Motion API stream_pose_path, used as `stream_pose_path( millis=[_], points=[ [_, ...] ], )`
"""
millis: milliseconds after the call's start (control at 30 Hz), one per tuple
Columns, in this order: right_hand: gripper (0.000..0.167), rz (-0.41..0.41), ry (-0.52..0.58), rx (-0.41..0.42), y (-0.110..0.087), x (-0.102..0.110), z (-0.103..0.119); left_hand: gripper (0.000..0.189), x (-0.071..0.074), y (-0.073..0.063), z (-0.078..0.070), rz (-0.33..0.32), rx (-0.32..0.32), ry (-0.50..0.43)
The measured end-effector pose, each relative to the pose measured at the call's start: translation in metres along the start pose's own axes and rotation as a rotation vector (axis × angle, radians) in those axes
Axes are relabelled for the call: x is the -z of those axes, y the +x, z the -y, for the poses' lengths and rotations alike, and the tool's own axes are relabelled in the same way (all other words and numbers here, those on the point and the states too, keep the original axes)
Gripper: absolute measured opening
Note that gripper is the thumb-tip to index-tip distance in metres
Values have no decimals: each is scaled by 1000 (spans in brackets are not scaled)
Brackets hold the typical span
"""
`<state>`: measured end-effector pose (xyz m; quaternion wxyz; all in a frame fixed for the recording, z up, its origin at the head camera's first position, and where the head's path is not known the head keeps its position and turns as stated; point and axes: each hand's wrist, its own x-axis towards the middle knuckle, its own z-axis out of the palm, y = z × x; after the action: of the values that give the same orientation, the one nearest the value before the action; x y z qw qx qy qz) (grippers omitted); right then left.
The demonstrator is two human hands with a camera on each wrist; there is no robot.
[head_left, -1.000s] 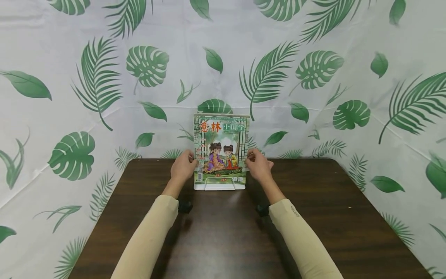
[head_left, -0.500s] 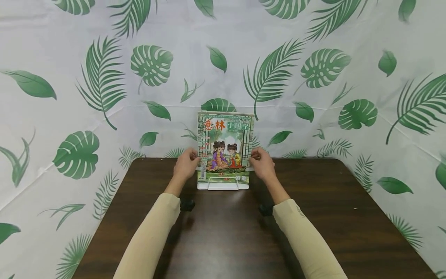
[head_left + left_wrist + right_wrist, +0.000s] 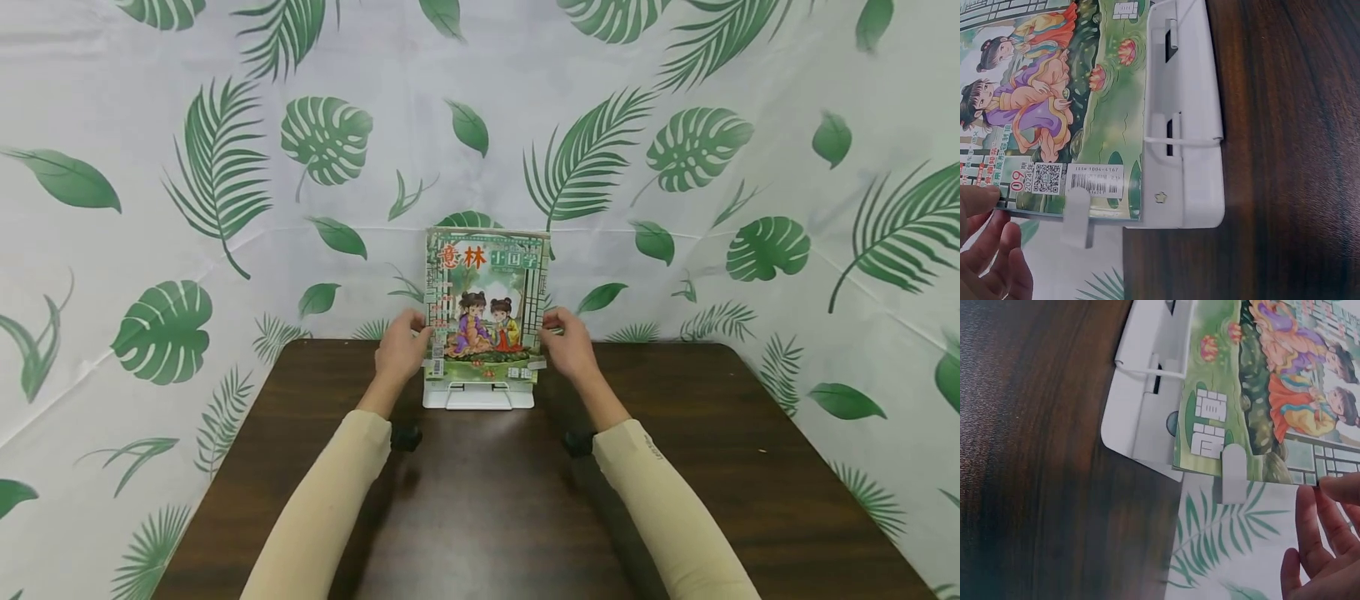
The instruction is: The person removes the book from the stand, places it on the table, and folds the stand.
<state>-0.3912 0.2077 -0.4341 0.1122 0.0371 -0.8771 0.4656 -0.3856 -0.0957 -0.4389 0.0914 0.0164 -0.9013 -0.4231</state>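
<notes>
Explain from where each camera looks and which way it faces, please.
Head: worn on the head, faces forward and down to the magazine, stand, table and backdrop; left hand, right hand and sleeves show.
Left wrist: from that wrist, faces the stand and the magazine's barcode corner; part of the left hand shows.
Right wrist: from that wrist, faces the stand and the other lower corner; part of the right hand shows.
Both wrist views share the magazine, stand and table.

The head view looks forward, down; nearer wrist views share the magazine (image 3: 487, 304).
</notes>
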Motion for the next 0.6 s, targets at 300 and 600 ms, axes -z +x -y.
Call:
stream_pose_path(
  millis=[300, 600],
  points=[
    [31, 9, 50, -8, 2, 5, 3, 24, 6, -1, -14, -56, -37, 26],
    [30, 2, 43, 31, 5, 10, 8, 20, 4, 1, -16, -127, -61, -29]
  ],
)
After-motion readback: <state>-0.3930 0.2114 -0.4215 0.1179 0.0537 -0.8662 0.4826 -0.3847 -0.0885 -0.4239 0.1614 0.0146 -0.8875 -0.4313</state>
